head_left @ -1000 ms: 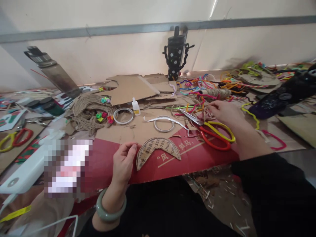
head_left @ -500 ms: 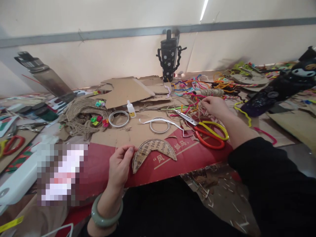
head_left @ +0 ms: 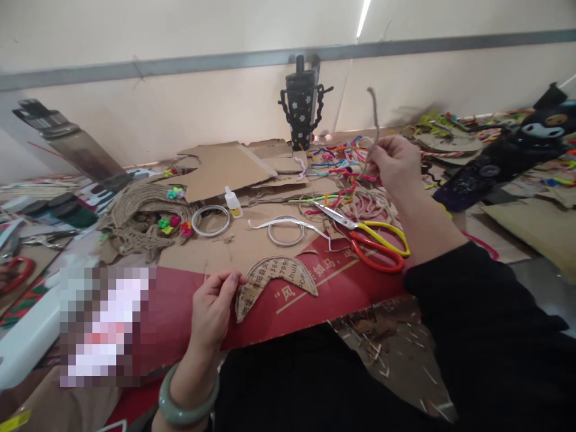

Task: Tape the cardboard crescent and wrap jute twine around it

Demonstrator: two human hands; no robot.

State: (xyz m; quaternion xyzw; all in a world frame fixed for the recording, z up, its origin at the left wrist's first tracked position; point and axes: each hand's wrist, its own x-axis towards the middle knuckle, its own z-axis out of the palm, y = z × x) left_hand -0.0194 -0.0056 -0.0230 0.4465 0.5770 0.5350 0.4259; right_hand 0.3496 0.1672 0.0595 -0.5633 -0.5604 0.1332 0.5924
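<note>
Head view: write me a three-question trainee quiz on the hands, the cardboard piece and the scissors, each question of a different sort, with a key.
1. Short answer: What does the right hand pinch?
2. True or false: The scissors have two handles of the same colour.
3. Multiple choice: What shape is the printed cardboard piece by the left hand?
A) Square
B) Crescent
C) Full ring

Key:
1. A strand of twine.
2. False; one is red, the other yellow.
3. B

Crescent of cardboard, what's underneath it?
Red board shows along the near edge of the crescent, brown cardboard beyond its far edge. What lies directly beneath is covered.
</note>
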